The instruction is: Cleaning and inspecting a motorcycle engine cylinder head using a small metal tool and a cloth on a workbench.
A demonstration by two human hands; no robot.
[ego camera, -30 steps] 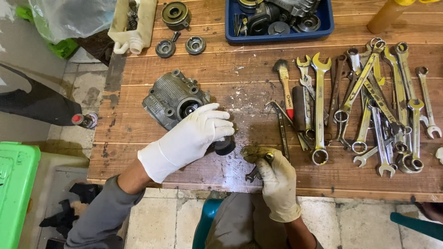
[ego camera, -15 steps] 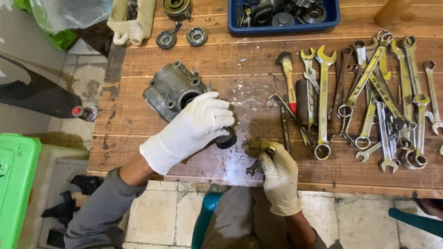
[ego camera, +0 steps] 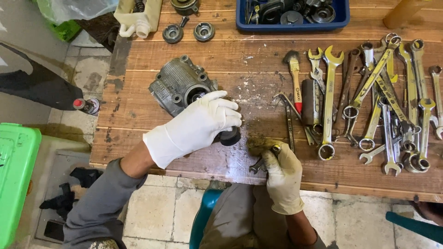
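My left hand, in a clean white glove, rests on a grey metal housing and covers a black round part at the housing's near end. My right hand, in a dirty glove, is closed around a small wrench near the front edge of the wooden table. The wrench's jaw sticks out to the left of the fist. The two hands are a short way apart.
Several wrenches and a small brush lie spread on the table's right. A blue tray of metal parts stands at the back, two round caps to its left. A green bin sits on the floor at left.
Both hands stay in much the same place on the housing and the wrench. The view has shifted slightly, so the table sits a little lower and more to the left.
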